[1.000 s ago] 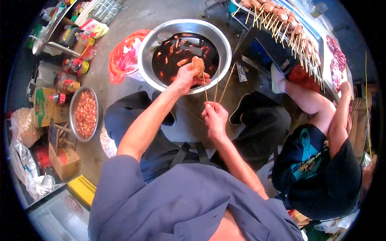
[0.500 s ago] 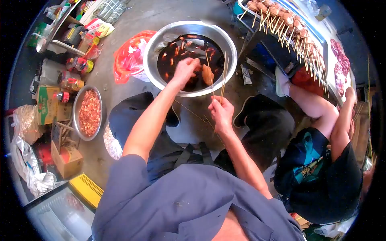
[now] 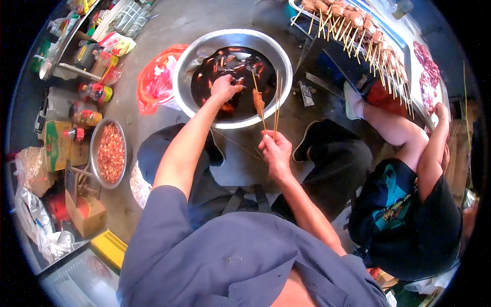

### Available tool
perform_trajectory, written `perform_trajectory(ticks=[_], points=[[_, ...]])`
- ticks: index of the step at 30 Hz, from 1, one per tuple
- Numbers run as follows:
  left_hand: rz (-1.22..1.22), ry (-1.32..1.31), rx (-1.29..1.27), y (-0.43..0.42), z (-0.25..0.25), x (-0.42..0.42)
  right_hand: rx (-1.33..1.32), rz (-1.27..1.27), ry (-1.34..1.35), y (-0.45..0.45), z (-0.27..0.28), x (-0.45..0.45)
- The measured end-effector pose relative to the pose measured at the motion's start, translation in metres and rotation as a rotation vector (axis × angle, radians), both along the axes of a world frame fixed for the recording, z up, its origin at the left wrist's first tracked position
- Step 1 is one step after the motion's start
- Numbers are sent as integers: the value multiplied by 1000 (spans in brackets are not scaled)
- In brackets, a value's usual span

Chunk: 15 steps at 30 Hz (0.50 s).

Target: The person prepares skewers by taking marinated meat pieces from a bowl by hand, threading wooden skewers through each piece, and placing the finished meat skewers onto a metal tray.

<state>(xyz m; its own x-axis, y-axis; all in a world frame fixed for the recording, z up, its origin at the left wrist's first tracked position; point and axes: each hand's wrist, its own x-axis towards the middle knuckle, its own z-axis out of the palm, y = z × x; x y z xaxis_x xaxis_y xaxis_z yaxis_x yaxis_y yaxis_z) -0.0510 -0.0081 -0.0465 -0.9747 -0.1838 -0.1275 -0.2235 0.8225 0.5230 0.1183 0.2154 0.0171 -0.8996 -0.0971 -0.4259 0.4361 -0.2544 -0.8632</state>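
While the left hand [image 3: 225, 89] reaches down over the metal basin [image 3: 279, 60], its fingertips are at the dark liquid [image 3: 244, 110] inside, bent among the floating pieces; whether they grip one I cannot tell. The right hand [image 3: 276, 148], just outside the basin's near rim, has thumb and fingers pinched together on the lower ends of a few thin skewers [image 3: 277, 105], whose upper parts lean over the basin. One skewer carries a brown piece of meat [image 3: 258, 101] partway along its length, above the liquid near the basin's near edge.

The meat looks light, soft and wet (probably slick with the liquid), so it would likely slide under a careless pinch and could tear if squeezed hard. The skewers seem stiff but slender; the bare lower ends, near the basin's rim, look the surest place to hold, with a gentle cupped grip for the meat itself.

A red plastic bag [image 3: 154, 84] lies just left of the basin. Well to the basin's right are rows of skewered meat [image 3: 358, 23], with another person's hand [image 3: 441, 111] beyond them.
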Motion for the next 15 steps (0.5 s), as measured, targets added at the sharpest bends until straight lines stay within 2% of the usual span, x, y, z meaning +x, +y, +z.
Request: perform_trajectory(ticks=[4,12,14,15], points=[[44,-113,68,17,-6,-4,37,4,11,-2,6,0],[-198,-191,82,24,-7,0,7,-44,-38,-2,10,0],[-161,-95,220,23,-7,2,-2,-46,-45,-1,7,-1],[-175,-147,292,22,-2,2,-8,-48,-51,-1,7,0]])
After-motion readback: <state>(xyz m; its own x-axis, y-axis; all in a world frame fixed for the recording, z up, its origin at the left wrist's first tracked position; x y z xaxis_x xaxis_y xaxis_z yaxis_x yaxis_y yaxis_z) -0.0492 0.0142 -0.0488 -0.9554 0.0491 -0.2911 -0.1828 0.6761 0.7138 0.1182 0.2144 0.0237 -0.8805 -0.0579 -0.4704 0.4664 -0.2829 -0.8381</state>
